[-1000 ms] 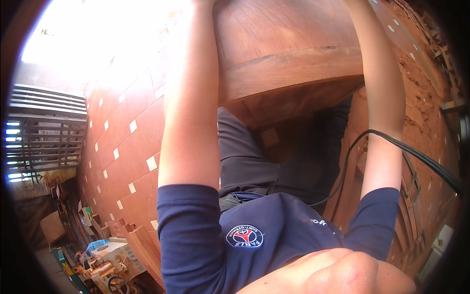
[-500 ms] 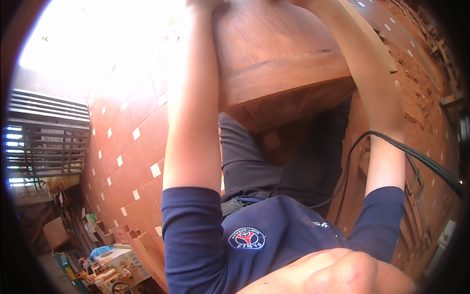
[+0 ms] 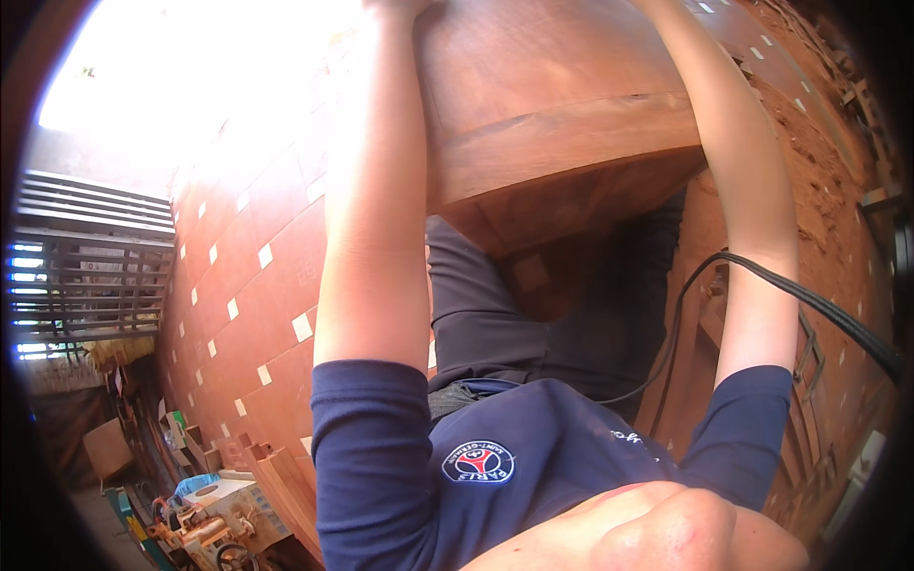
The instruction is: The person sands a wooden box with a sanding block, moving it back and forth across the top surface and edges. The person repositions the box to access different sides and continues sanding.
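Above the person's lap, a large reddish-brown wooden piece is filling the upper middle of the view. Its broad top face is looking smooth and warm-toned, a thick front edge is running across with a faint crack line along it, and a darker recessed underside is sloping down toward the dark trousers. Both bare forearms are reaching up to it from navy sleeves. The left hand is meeting the wood at the very top rim of the picture, near the piece's left edge; only the wrist and heel are showing, so I cannot tell how its fingers are set. The right hand is lying beyond the top edge, out of sight, and its fingers cannot be judged either.

A black cable is curving past the right forearm. Red floor tiles with small pale squares are spreading to the left. At lower left a cardboard box is standing among cluttered tools; what it is holding is too small to make out.
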The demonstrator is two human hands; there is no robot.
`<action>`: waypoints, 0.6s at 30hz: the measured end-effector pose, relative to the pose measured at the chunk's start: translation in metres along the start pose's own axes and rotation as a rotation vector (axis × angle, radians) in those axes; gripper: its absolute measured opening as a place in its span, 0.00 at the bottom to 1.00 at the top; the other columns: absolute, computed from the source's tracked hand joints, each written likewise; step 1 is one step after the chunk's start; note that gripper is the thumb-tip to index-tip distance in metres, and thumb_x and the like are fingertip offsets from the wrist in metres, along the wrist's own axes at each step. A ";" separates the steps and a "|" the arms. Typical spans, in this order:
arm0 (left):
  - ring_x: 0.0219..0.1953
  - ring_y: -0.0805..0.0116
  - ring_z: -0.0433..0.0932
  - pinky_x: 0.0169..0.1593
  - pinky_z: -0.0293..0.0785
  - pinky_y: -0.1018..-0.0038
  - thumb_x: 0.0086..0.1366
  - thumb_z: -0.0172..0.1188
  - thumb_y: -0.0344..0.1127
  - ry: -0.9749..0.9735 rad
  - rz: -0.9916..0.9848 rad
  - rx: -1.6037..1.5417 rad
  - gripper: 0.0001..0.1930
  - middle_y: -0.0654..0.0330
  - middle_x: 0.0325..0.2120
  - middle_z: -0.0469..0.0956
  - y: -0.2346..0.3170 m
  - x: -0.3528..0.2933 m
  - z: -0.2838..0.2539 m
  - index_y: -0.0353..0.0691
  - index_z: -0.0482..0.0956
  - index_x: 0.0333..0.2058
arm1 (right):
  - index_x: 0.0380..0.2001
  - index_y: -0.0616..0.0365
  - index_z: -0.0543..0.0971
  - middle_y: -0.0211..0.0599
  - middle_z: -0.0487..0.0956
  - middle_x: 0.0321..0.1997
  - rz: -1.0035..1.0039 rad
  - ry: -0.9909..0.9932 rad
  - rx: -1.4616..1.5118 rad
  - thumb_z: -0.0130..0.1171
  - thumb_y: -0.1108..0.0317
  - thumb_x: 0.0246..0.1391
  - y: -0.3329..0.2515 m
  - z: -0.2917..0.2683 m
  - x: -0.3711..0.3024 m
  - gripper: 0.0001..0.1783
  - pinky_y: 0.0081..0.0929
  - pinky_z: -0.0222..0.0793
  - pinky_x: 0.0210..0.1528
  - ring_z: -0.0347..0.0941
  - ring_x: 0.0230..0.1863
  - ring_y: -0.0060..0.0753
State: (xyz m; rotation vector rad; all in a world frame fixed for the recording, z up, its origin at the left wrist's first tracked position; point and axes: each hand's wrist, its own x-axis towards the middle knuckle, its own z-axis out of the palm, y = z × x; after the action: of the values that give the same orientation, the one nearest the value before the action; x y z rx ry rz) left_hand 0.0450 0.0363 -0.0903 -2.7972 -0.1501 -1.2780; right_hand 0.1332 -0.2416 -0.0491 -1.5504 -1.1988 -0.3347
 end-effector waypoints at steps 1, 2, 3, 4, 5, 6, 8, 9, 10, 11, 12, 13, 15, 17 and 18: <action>0.62 0.44 0.72 0.64 0.71 0.54 0.64 0.57 0.42 0.007 -0.004 -0.010 0.29 0.45 0.60 0.74 -0.003 0.000 0.000 0.38 0.71 0.62 | 0.49 0.64 0.84 0.37 0.88 0.41 0.032 -0.037 -0.095 0.60 0.74 0.62 -0.006 0.000 0.001 0.14 0.27 0.75 0.46 0.81 0.41 0.27; 0.62 0.44 0.72 0.64 0.71 0.54 0.64 0.57 0.42 0.044 0.010 0.001 0.28 0.45 0.60 0.74 -0.006 -0.001 0.002 0.38 0.71 0.62 | 0.50 0.64 0.84 0.38 0.88 0.41 0.064 -0.073 -0.190 0.60 0.75 0.62 -0.012 -0.001 0.000 0.14 0.27 0.75 0.46 0.81 0.41 0.27; 0.62 0.44 0.72 0.64 0.71 0.54 0.64 0.57 0.43 0.087 0.009 0.030 0.28 0.44 0.60 0.74 -0.021 -0.006 0.004 0.38 0.72 0.61 | 0.51 0.64 0.84 0.38 0.88 0.41 0.080 -0.121 -0.274 0.60 0.75 0.61 -0.036 0.007 0.003 0.15 0.27 0.75 0.47 0.81 0.41 0.26; 0.62 0.44 0.72 0.64 0.71 0.54 0.65 0.57 0.43 0.124 0.010 0.054 0.27 0.44 0.60 0.74 -0.032 -0.010 0.004 0.38 0.73 0.60 | 0.52 0.63 0.83 0.39 0.88 0.44 0.080 -0.166 -0.355 0.59 0.77 0.61 -0.067 0.013 0.001 0.17 0.28 0.74 0.47 0.81 0.42 0.28; 0.62 0.44 0.73 0.64 0.72 0.53 0.65 0.57 0.44 0.104 -0.002 0.008 0.27 0.44 0.59 0.75 -0.022 -0.008 0.004 0.37 0.74 0.59 | 0.53 0.63 0.83 0.38 0.88 0.44 0.125 -0.206 -0.317 0.59 0.77 0.61 -0.076 0.005 -0.001 0.17 0.28 0.75 0.47 0.82 0.42 0.29; 0.61 0.43 0.73 0.63 0.72 0.53 0.66 0.58 0.45 0.084 -0.021 -0.028 0.26 0.44 0.59 0.75 -0.014 -0.007 -0.004 0.37 0.75 0.58 | 0.53 0.63 0.83 0.38 0.88 0.45 0.162 -0.253 -0.270 0.58 0.77 0.61 -0.082 0.002 0.000 0.17 0.28 0.75 0.47 0.82 0.42 0.29; 0.60 0.42 0.74 0.62 0.73 0.53 0.67 0.57 0.47 0.070 -0.055 -0.090 0.25 0.43 0.58 0.75 -0.005 -0.006 -0.004 0.36 0.77 0.56 | 0.53 0.62 0.83 0.37 0.88 0.46 0.149 -0.313 -0.123 0.59 0.76 0.61 -0.094 0.000 -0.009 0.17 0.28 0.76 0.48 0.83 0.43 0.31; 0.59 0.42 0.75 0.61 0.74 0.53 0.67 0.57 0.48 0.084 -0.074 -0.103 0.25 0.43 0.57 0.76 -0.009 -0.006 -0.005 0.36 0.77 0.56 | 0.53 0.62 0.83 0.36 0.88 0.46 0.086 -0.331 -0.016 0.60 0.74 0.62 -0.108 0.003 -0.016 0.16 0.29 0.77 0.49 0.84 0.43 0.31; 0.58 0.41 0.76 0.60 0.75 0.53 0.68 0.57 0.49 0.097 -0.093 -0.116 0.25 0.42 0.57 0.76 -0.014 -0.005 -0.005 0.36 0.78 0.55 | 0.53 0.62 0.83 0.36 0.87 0.46 0.095 -0.377 0.071 0.61 0.72 0.62 -0.112 0.001 -0.015 0.16 0.30 0.78 0.50 0.84 0.43 0.32; 0.57 0.41 0.77 0.60 0.75 0.53 0.69 0.57 0.50 0.098 -0.096 -0.129 0.24 0.42 0.57 0.76 -0.019 -0.005 -0.006 0.36 0.78 0.54 | 0.52 0.62 0.83 0.36 0.87 0.46 0.107 -0.425 0.157 0.62 0.70 0.63 -0.116 -0.001 -0.012 0.16 0.31 0.79 0.51 0.84 0.44 0.32; 0.55 0.41 0.78 0.59 0.76 0.53 0.69 0.56 0.50 0.094 -0.089 -0.153 0.24 0.42 0.56 0.77 -0.017 -0.003 -0.004 0.36 0.79 0.53 | 0.52 0.61 0.84 0.35 0.87 0.46 0.199 -0.490 0.217 0.64 0.68 0.63 -0.116 -0.016 -0.007 0.16 0.32 0.79 0.52 0.84 0.44 0.33; 0.54 0.40 0.79 0.58 0.76 0.53 0.70 0.56 0.50 0.084 -0.086 -0.178 0.24 0.42 0.55 0.77 -0.015 -0.004 -0.002 0.37 0.79 0.53 | 0.52 0.61 0.84 0.35 0.87 0.46 0.297 -0.556 0.280 0.65 0.65 0.62 -0.110 -0.027 -0.004 0.17 0.34 0.80 0.53 0.84 0.45 0.33; 0.53 0.41 0.80 0.58 0.77 0.53 0.70 0.55 0.50 0.056 -0.084 -0.149 0.23 0.42 0.54 0.78 -0.008 -0.004 -0.003 0.36 0.81 0.51 | 0.48 0.60 0.85 0.38 0.87 0.43 0.270 -0.580 0.335 0.68 0.59 0.61 -0.093 -0.038 -0.006 0.18 0.37 0.82 0.51 0.85 0.43 0.33; 0.52 0.42 0.80 0.57 0.77 0.53 0.71 0.55 0.50 0.001 -0.074 -0.132 0.23 0.43 0.53 0.79 0.005 -0.004 -0.007 0.36 0.82 0.49 | 0.46 0.60 0.85 0.39 0.87 0.42 0.262 -0.564 0.349 0.67 0.59 0.62 -0.075 -0.047 -0.009 0.16 0.36 0.83 0.50 0.85 0.41 0.32; 0.52 0.42 0.81 0.57 0.77 0.53 0.71 0.55 0.50 -0.028 -0.075 -0.114 0.22 0.43 0.52 0.80 0.005 -0.002 -0.017 0.36 0.82 0.48 | 0.42 0.61 0.85 0.40 0.87 0.40 0.338 -0.511 0.381 0.65 0.61 0.63 -0.083 -0.045 -0.006 0.14 0.36 0.83 0.48 0.85 0.39 0.32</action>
State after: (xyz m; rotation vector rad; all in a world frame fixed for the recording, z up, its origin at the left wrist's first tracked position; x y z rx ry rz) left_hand 0.0319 0.0298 -0.0809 -2.9329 -0.1918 -1.3028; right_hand 0.0792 -0.2922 0.0107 -1.5020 -1.2602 0.5155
